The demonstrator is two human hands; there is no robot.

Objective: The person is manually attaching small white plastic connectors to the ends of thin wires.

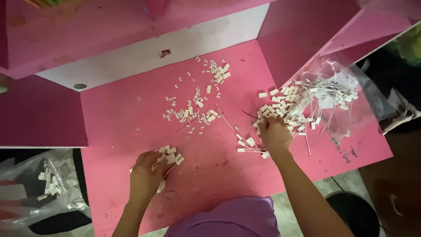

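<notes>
While I lean over the pink tabletop [131, 109], which fills the middle of the frame with its matte, scuffed and lightly stained paint, pink partition walls [307, 26] box it in along the top and both sides. At the right of the frame a crinkled clear plastic bag [351, 94] lies open, spilling a tangle of thin white wires with small flat white rectangular tags [302, 103]. Another glossy clear bag [48, 188] sits at the lower left, below the table edge, with more of the same pieces inside.

My right hand [275, 134] rests palm down at the lower left edge of that tangle, fingers curled into the wires; I cannot tell how many it pinches. My left hand [144, 175], in the lower middle, is closed around a bundle of tagged wires [169, 157], the tags fanned out above my knuckles.

In the upper middle lies a loose scatter of tiny white clips and tags [197, 109], hard-edged and light.

I judge the wires could snag: pulling 1 from the heap may drag several along and sweep them toward the near edge. My sleeve or wrist could also brush the small scatter, and the bundle could slip and fan apart if my left grip loosens.
</notes>
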